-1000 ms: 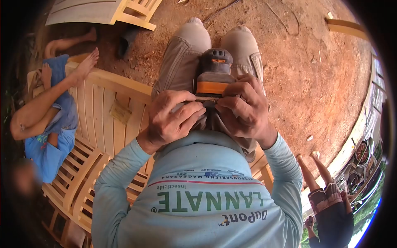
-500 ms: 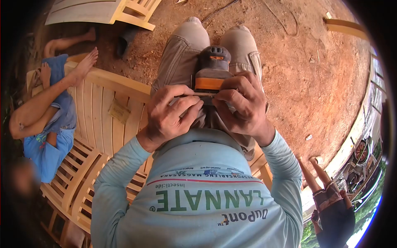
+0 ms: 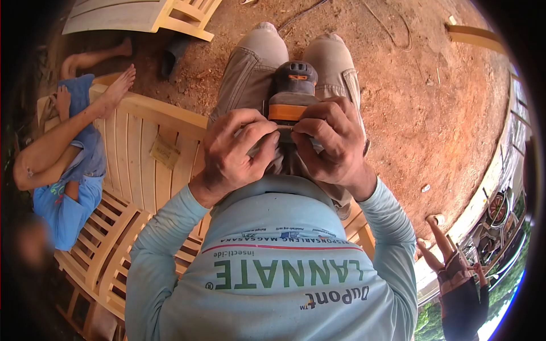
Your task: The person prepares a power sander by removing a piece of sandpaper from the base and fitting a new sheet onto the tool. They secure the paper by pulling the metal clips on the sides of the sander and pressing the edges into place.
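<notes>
A black and orange sander (image 3: 293, 91) rests between my thighs, its base edge turned toward my belly. My left hand (image 3: 239, 150) is closed, thumb and fingers pinching at the left part of that edge. Opposite it, my right hand (image 3: 330, 142) pinches the right part with thumb and bent fingers. A thin greyish strip (image 3: 284, 129) shows between the two sets of fingertips along the base; the rest of it is hidden by my fingers.
Slatted wooden bench (image 3: 142, 131) stands on the left, with a person (image 3: 68, 170) in blue on it. Another wooden piece (image 3: 114, 16) is at the upper left. A cord (image 3: 392, 28) lies on the dirt floor; another person (image 3: 460, 284) stands at lower right.
My left fingers have risen slightly and closed in toward the sander's base edge. My right hand has barely shifted. The person at lower right has moved a little.
</notes>
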Motion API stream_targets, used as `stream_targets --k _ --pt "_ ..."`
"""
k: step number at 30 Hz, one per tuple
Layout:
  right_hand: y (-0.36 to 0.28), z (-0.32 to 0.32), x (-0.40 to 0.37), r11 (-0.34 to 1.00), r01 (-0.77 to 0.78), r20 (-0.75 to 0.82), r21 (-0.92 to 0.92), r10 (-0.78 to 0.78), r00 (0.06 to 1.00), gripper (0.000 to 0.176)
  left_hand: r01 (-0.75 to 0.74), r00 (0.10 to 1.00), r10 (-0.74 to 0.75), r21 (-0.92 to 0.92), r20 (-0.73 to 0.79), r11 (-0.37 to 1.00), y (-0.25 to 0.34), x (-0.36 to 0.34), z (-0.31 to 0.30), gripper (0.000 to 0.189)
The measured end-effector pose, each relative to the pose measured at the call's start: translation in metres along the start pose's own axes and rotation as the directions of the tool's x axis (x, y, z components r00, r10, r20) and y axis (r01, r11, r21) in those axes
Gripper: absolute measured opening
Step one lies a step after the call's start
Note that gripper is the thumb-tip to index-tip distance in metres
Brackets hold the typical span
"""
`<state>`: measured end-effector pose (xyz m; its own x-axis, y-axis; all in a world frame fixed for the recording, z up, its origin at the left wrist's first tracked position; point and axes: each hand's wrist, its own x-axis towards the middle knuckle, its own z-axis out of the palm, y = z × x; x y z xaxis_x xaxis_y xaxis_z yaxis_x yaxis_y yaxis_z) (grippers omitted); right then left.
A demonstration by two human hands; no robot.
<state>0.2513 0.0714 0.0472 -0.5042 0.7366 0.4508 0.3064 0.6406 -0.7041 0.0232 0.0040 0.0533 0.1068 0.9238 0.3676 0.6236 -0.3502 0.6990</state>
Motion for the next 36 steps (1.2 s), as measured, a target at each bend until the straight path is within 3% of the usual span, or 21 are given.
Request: stream_targets --k 10,13,20,29,36 --pt "0.002 -0.006 -0.001 0.995 0.083 0.108 -0.063 -0.076 0.991 0.035 -0.047 0.999 0.047 0.001 0.015 0.999 0.001 -0.001 -0.003 0.021" --pt "0.006 -0.008 0.0 0.99 0.123 0.137 -0.064 -0.113 0.984 0.037 0.065 0.997 -0.059 -0.144 0.046 0.987 0.0 0.006 -0.013 0.019" --pt "0.012 -0.011 -0.003 0.983 0.172 0.175 -0.058 -0.159 0.971 0.044 0.102 0.897 -0.026 -0.15 0.441 0.983 -0.014 0.051 -0.043 0.019" --pt "0.013 -0.008 -0.006 0.982 0.18 0.153 -0.051 -0.17 0.973 0.044 -0.083 0.785 0.096 -0.049 0.611 0.995 -0.014 0.079 -0.048 0.013" --pt "0.013 -0.008 -0.006 0.981 0.184 0.142 -0.06 -0.174 0.974 0.043 -0.097 0.796 0.104 -0.044 0.596 0.994 -0.013 0.08 -0.045 0.011"
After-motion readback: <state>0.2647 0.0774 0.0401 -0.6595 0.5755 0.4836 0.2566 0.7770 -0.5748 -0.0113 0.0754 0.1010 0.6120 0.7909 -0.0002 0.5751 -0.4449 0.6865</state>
